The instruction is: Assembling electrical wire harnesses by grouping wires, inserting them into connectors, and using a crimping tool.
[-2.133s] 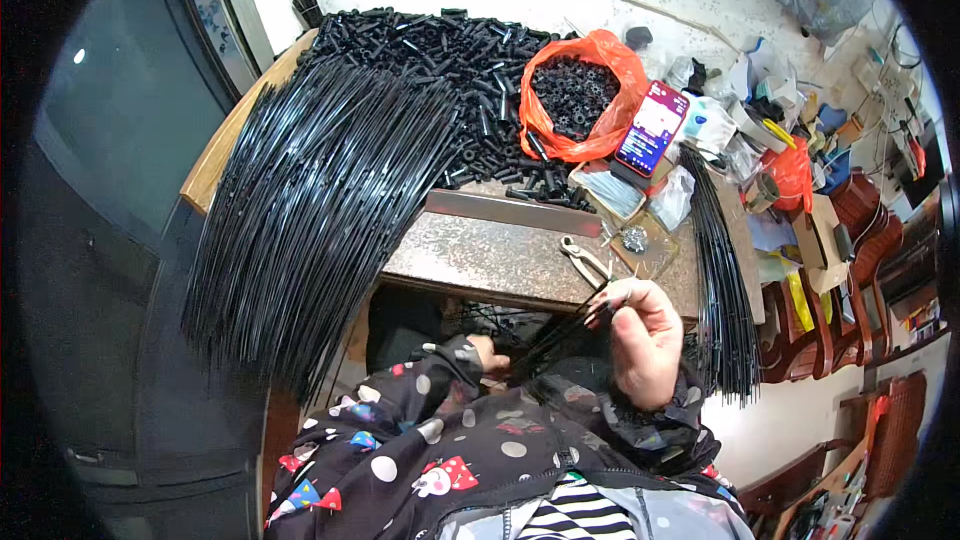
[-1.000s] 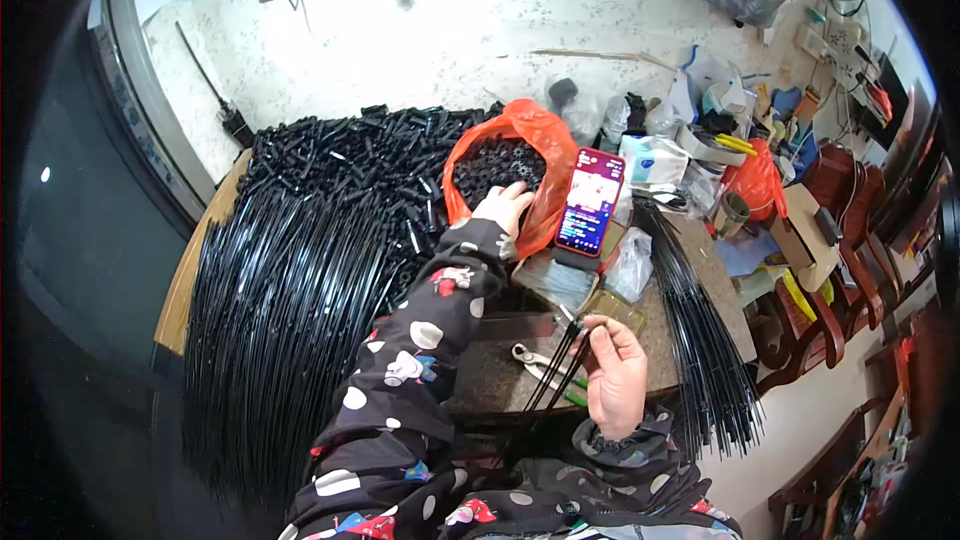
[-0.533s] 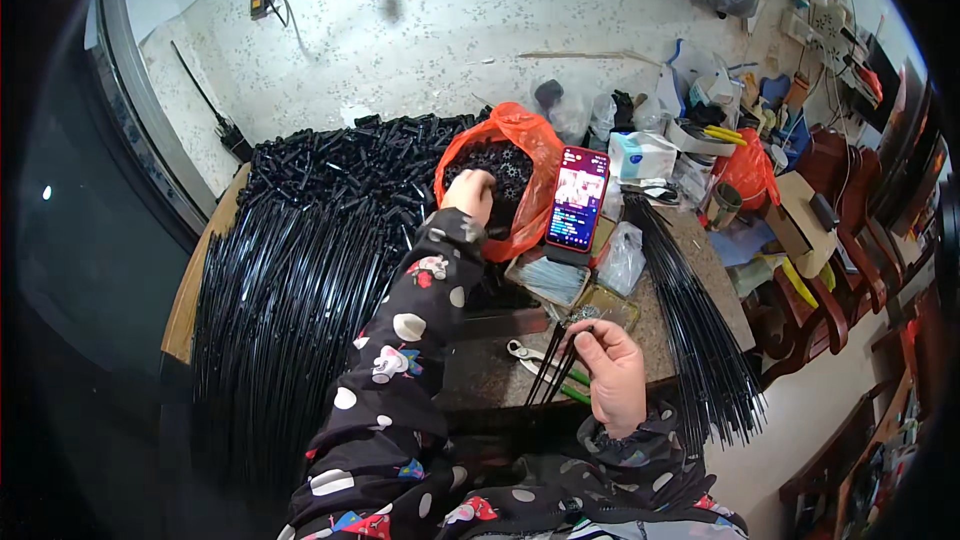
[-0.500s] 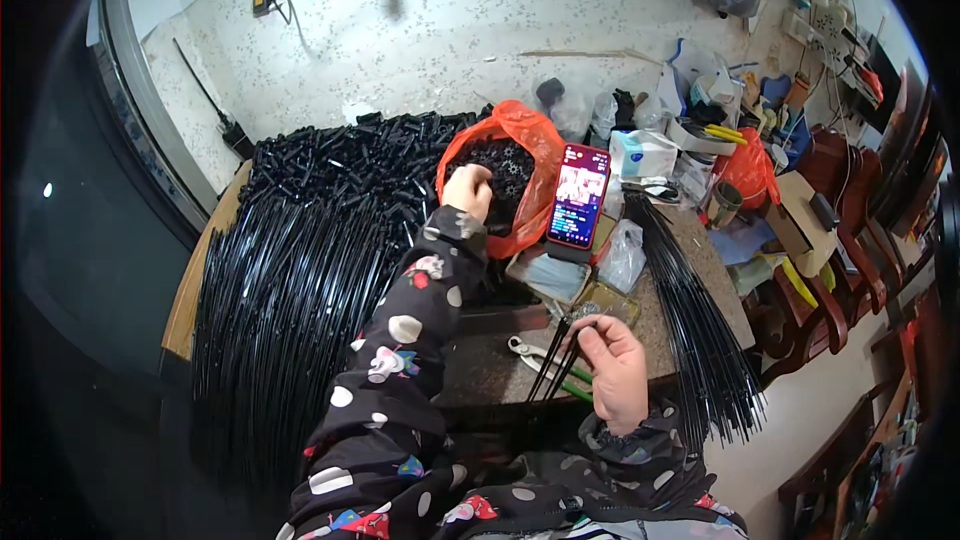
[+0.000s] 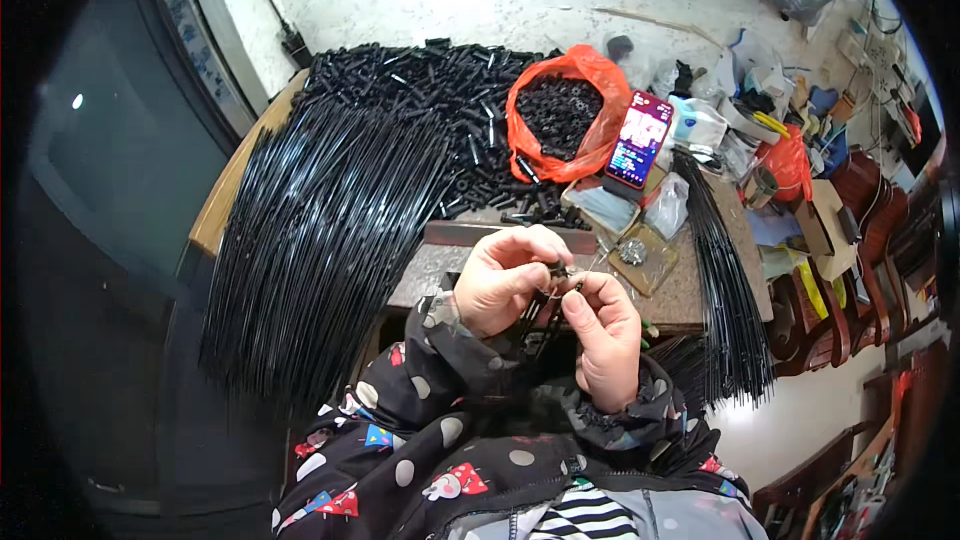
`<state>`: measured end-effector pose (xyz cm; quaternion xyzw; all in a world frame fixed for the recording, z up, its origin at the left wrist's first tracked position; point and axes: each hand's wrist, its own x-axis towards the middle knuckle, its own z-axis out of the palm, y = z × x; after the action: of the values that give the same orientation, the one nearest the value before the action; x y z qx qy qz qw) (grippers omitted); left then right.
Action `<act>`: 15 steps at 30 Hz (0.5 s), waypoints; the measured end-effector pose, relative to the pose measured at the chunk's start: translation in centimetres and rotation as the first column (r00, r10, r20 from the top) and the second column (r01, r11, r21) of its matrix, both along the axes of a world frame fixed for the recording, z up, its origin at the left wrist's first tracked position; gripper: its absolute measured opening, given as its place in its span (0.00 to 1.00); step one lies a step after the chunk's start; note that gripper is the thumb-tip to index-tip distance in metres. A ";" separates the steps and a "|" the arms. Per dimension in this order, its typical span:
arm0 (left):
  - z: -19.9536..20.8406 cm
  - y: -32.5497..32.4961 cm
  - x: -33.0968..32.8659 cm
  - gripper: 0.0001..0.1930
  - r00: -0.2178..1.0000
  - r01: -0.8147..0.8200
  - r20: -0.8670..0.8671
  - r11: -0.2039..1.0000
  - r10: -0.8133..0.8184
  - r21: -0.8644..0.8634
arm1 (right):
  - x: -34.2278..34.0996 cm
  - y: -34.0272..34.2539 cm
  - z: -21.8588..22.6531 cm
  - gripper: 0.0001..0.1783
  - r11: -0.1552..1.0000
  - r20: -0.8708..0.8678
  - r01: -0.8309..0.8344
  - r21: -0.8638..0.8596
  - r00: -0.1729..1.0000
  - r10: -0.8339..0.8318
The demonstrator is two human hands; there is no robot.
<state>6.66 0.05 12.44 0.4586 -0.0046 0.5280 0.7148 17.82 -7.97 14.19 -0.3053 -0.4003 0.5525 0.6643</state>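
Head view: your right hand (image 5: 607, 340) pinches slim black rods (image 5: 537, 325) near their tips by the table (image 5: 430, 262) edge, and your left hand (image 5: 493, 285), nipped tight just beside, grips a small dark fitting (image 5: 557, 268); whether they're joined, I can't tell. Plenty looks left: a right rod bundle (image 5: 722, 285), a bigger left rod bundle (image 5: 320, 240), an orange bag (image 5: 612, 105) of parts, heaped black tubes (image 5: 400, 80).

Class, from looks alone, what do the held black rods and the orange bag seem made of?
Held black rods: perhaps plastic or dark-coated metal; they look slim and straight, but too small to settle.

Orange bag: probably thin plastic film, somewhat glossy, judging by its crinkled rim.
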 end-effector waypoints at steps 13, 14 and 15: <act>-0.2 -3.0 -4.3 0.09 0.997 0.081 0.020 0.996 -0.080 -0.035 | -1.3 -1.4 0.0 0.09 0.961 0.005 -0.273 0.042 0.962 0.273; -0.5 -2.9 -4.2 0.10 0.991 0.103 0.086 0.995 -0.102 0.002 | -1.4 -1.5 0.0 0.08 0.961 0.014 -0.272 0.046 0.962 0.271; -0.2 -3.2 -4.3 0.08 0.992 0.112 0.054 0.993 -0.111 -0.020 | -1.3 -1.4 -0.1 0.09 0.965 0.028 -0.259 0.044 0.966 0.258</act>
<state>2.33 -3.18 12.28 0.4353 -0.0429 0.4990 0.7481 16.51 -9.41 14.07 -0.2406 -0.4567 0.6214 0.5893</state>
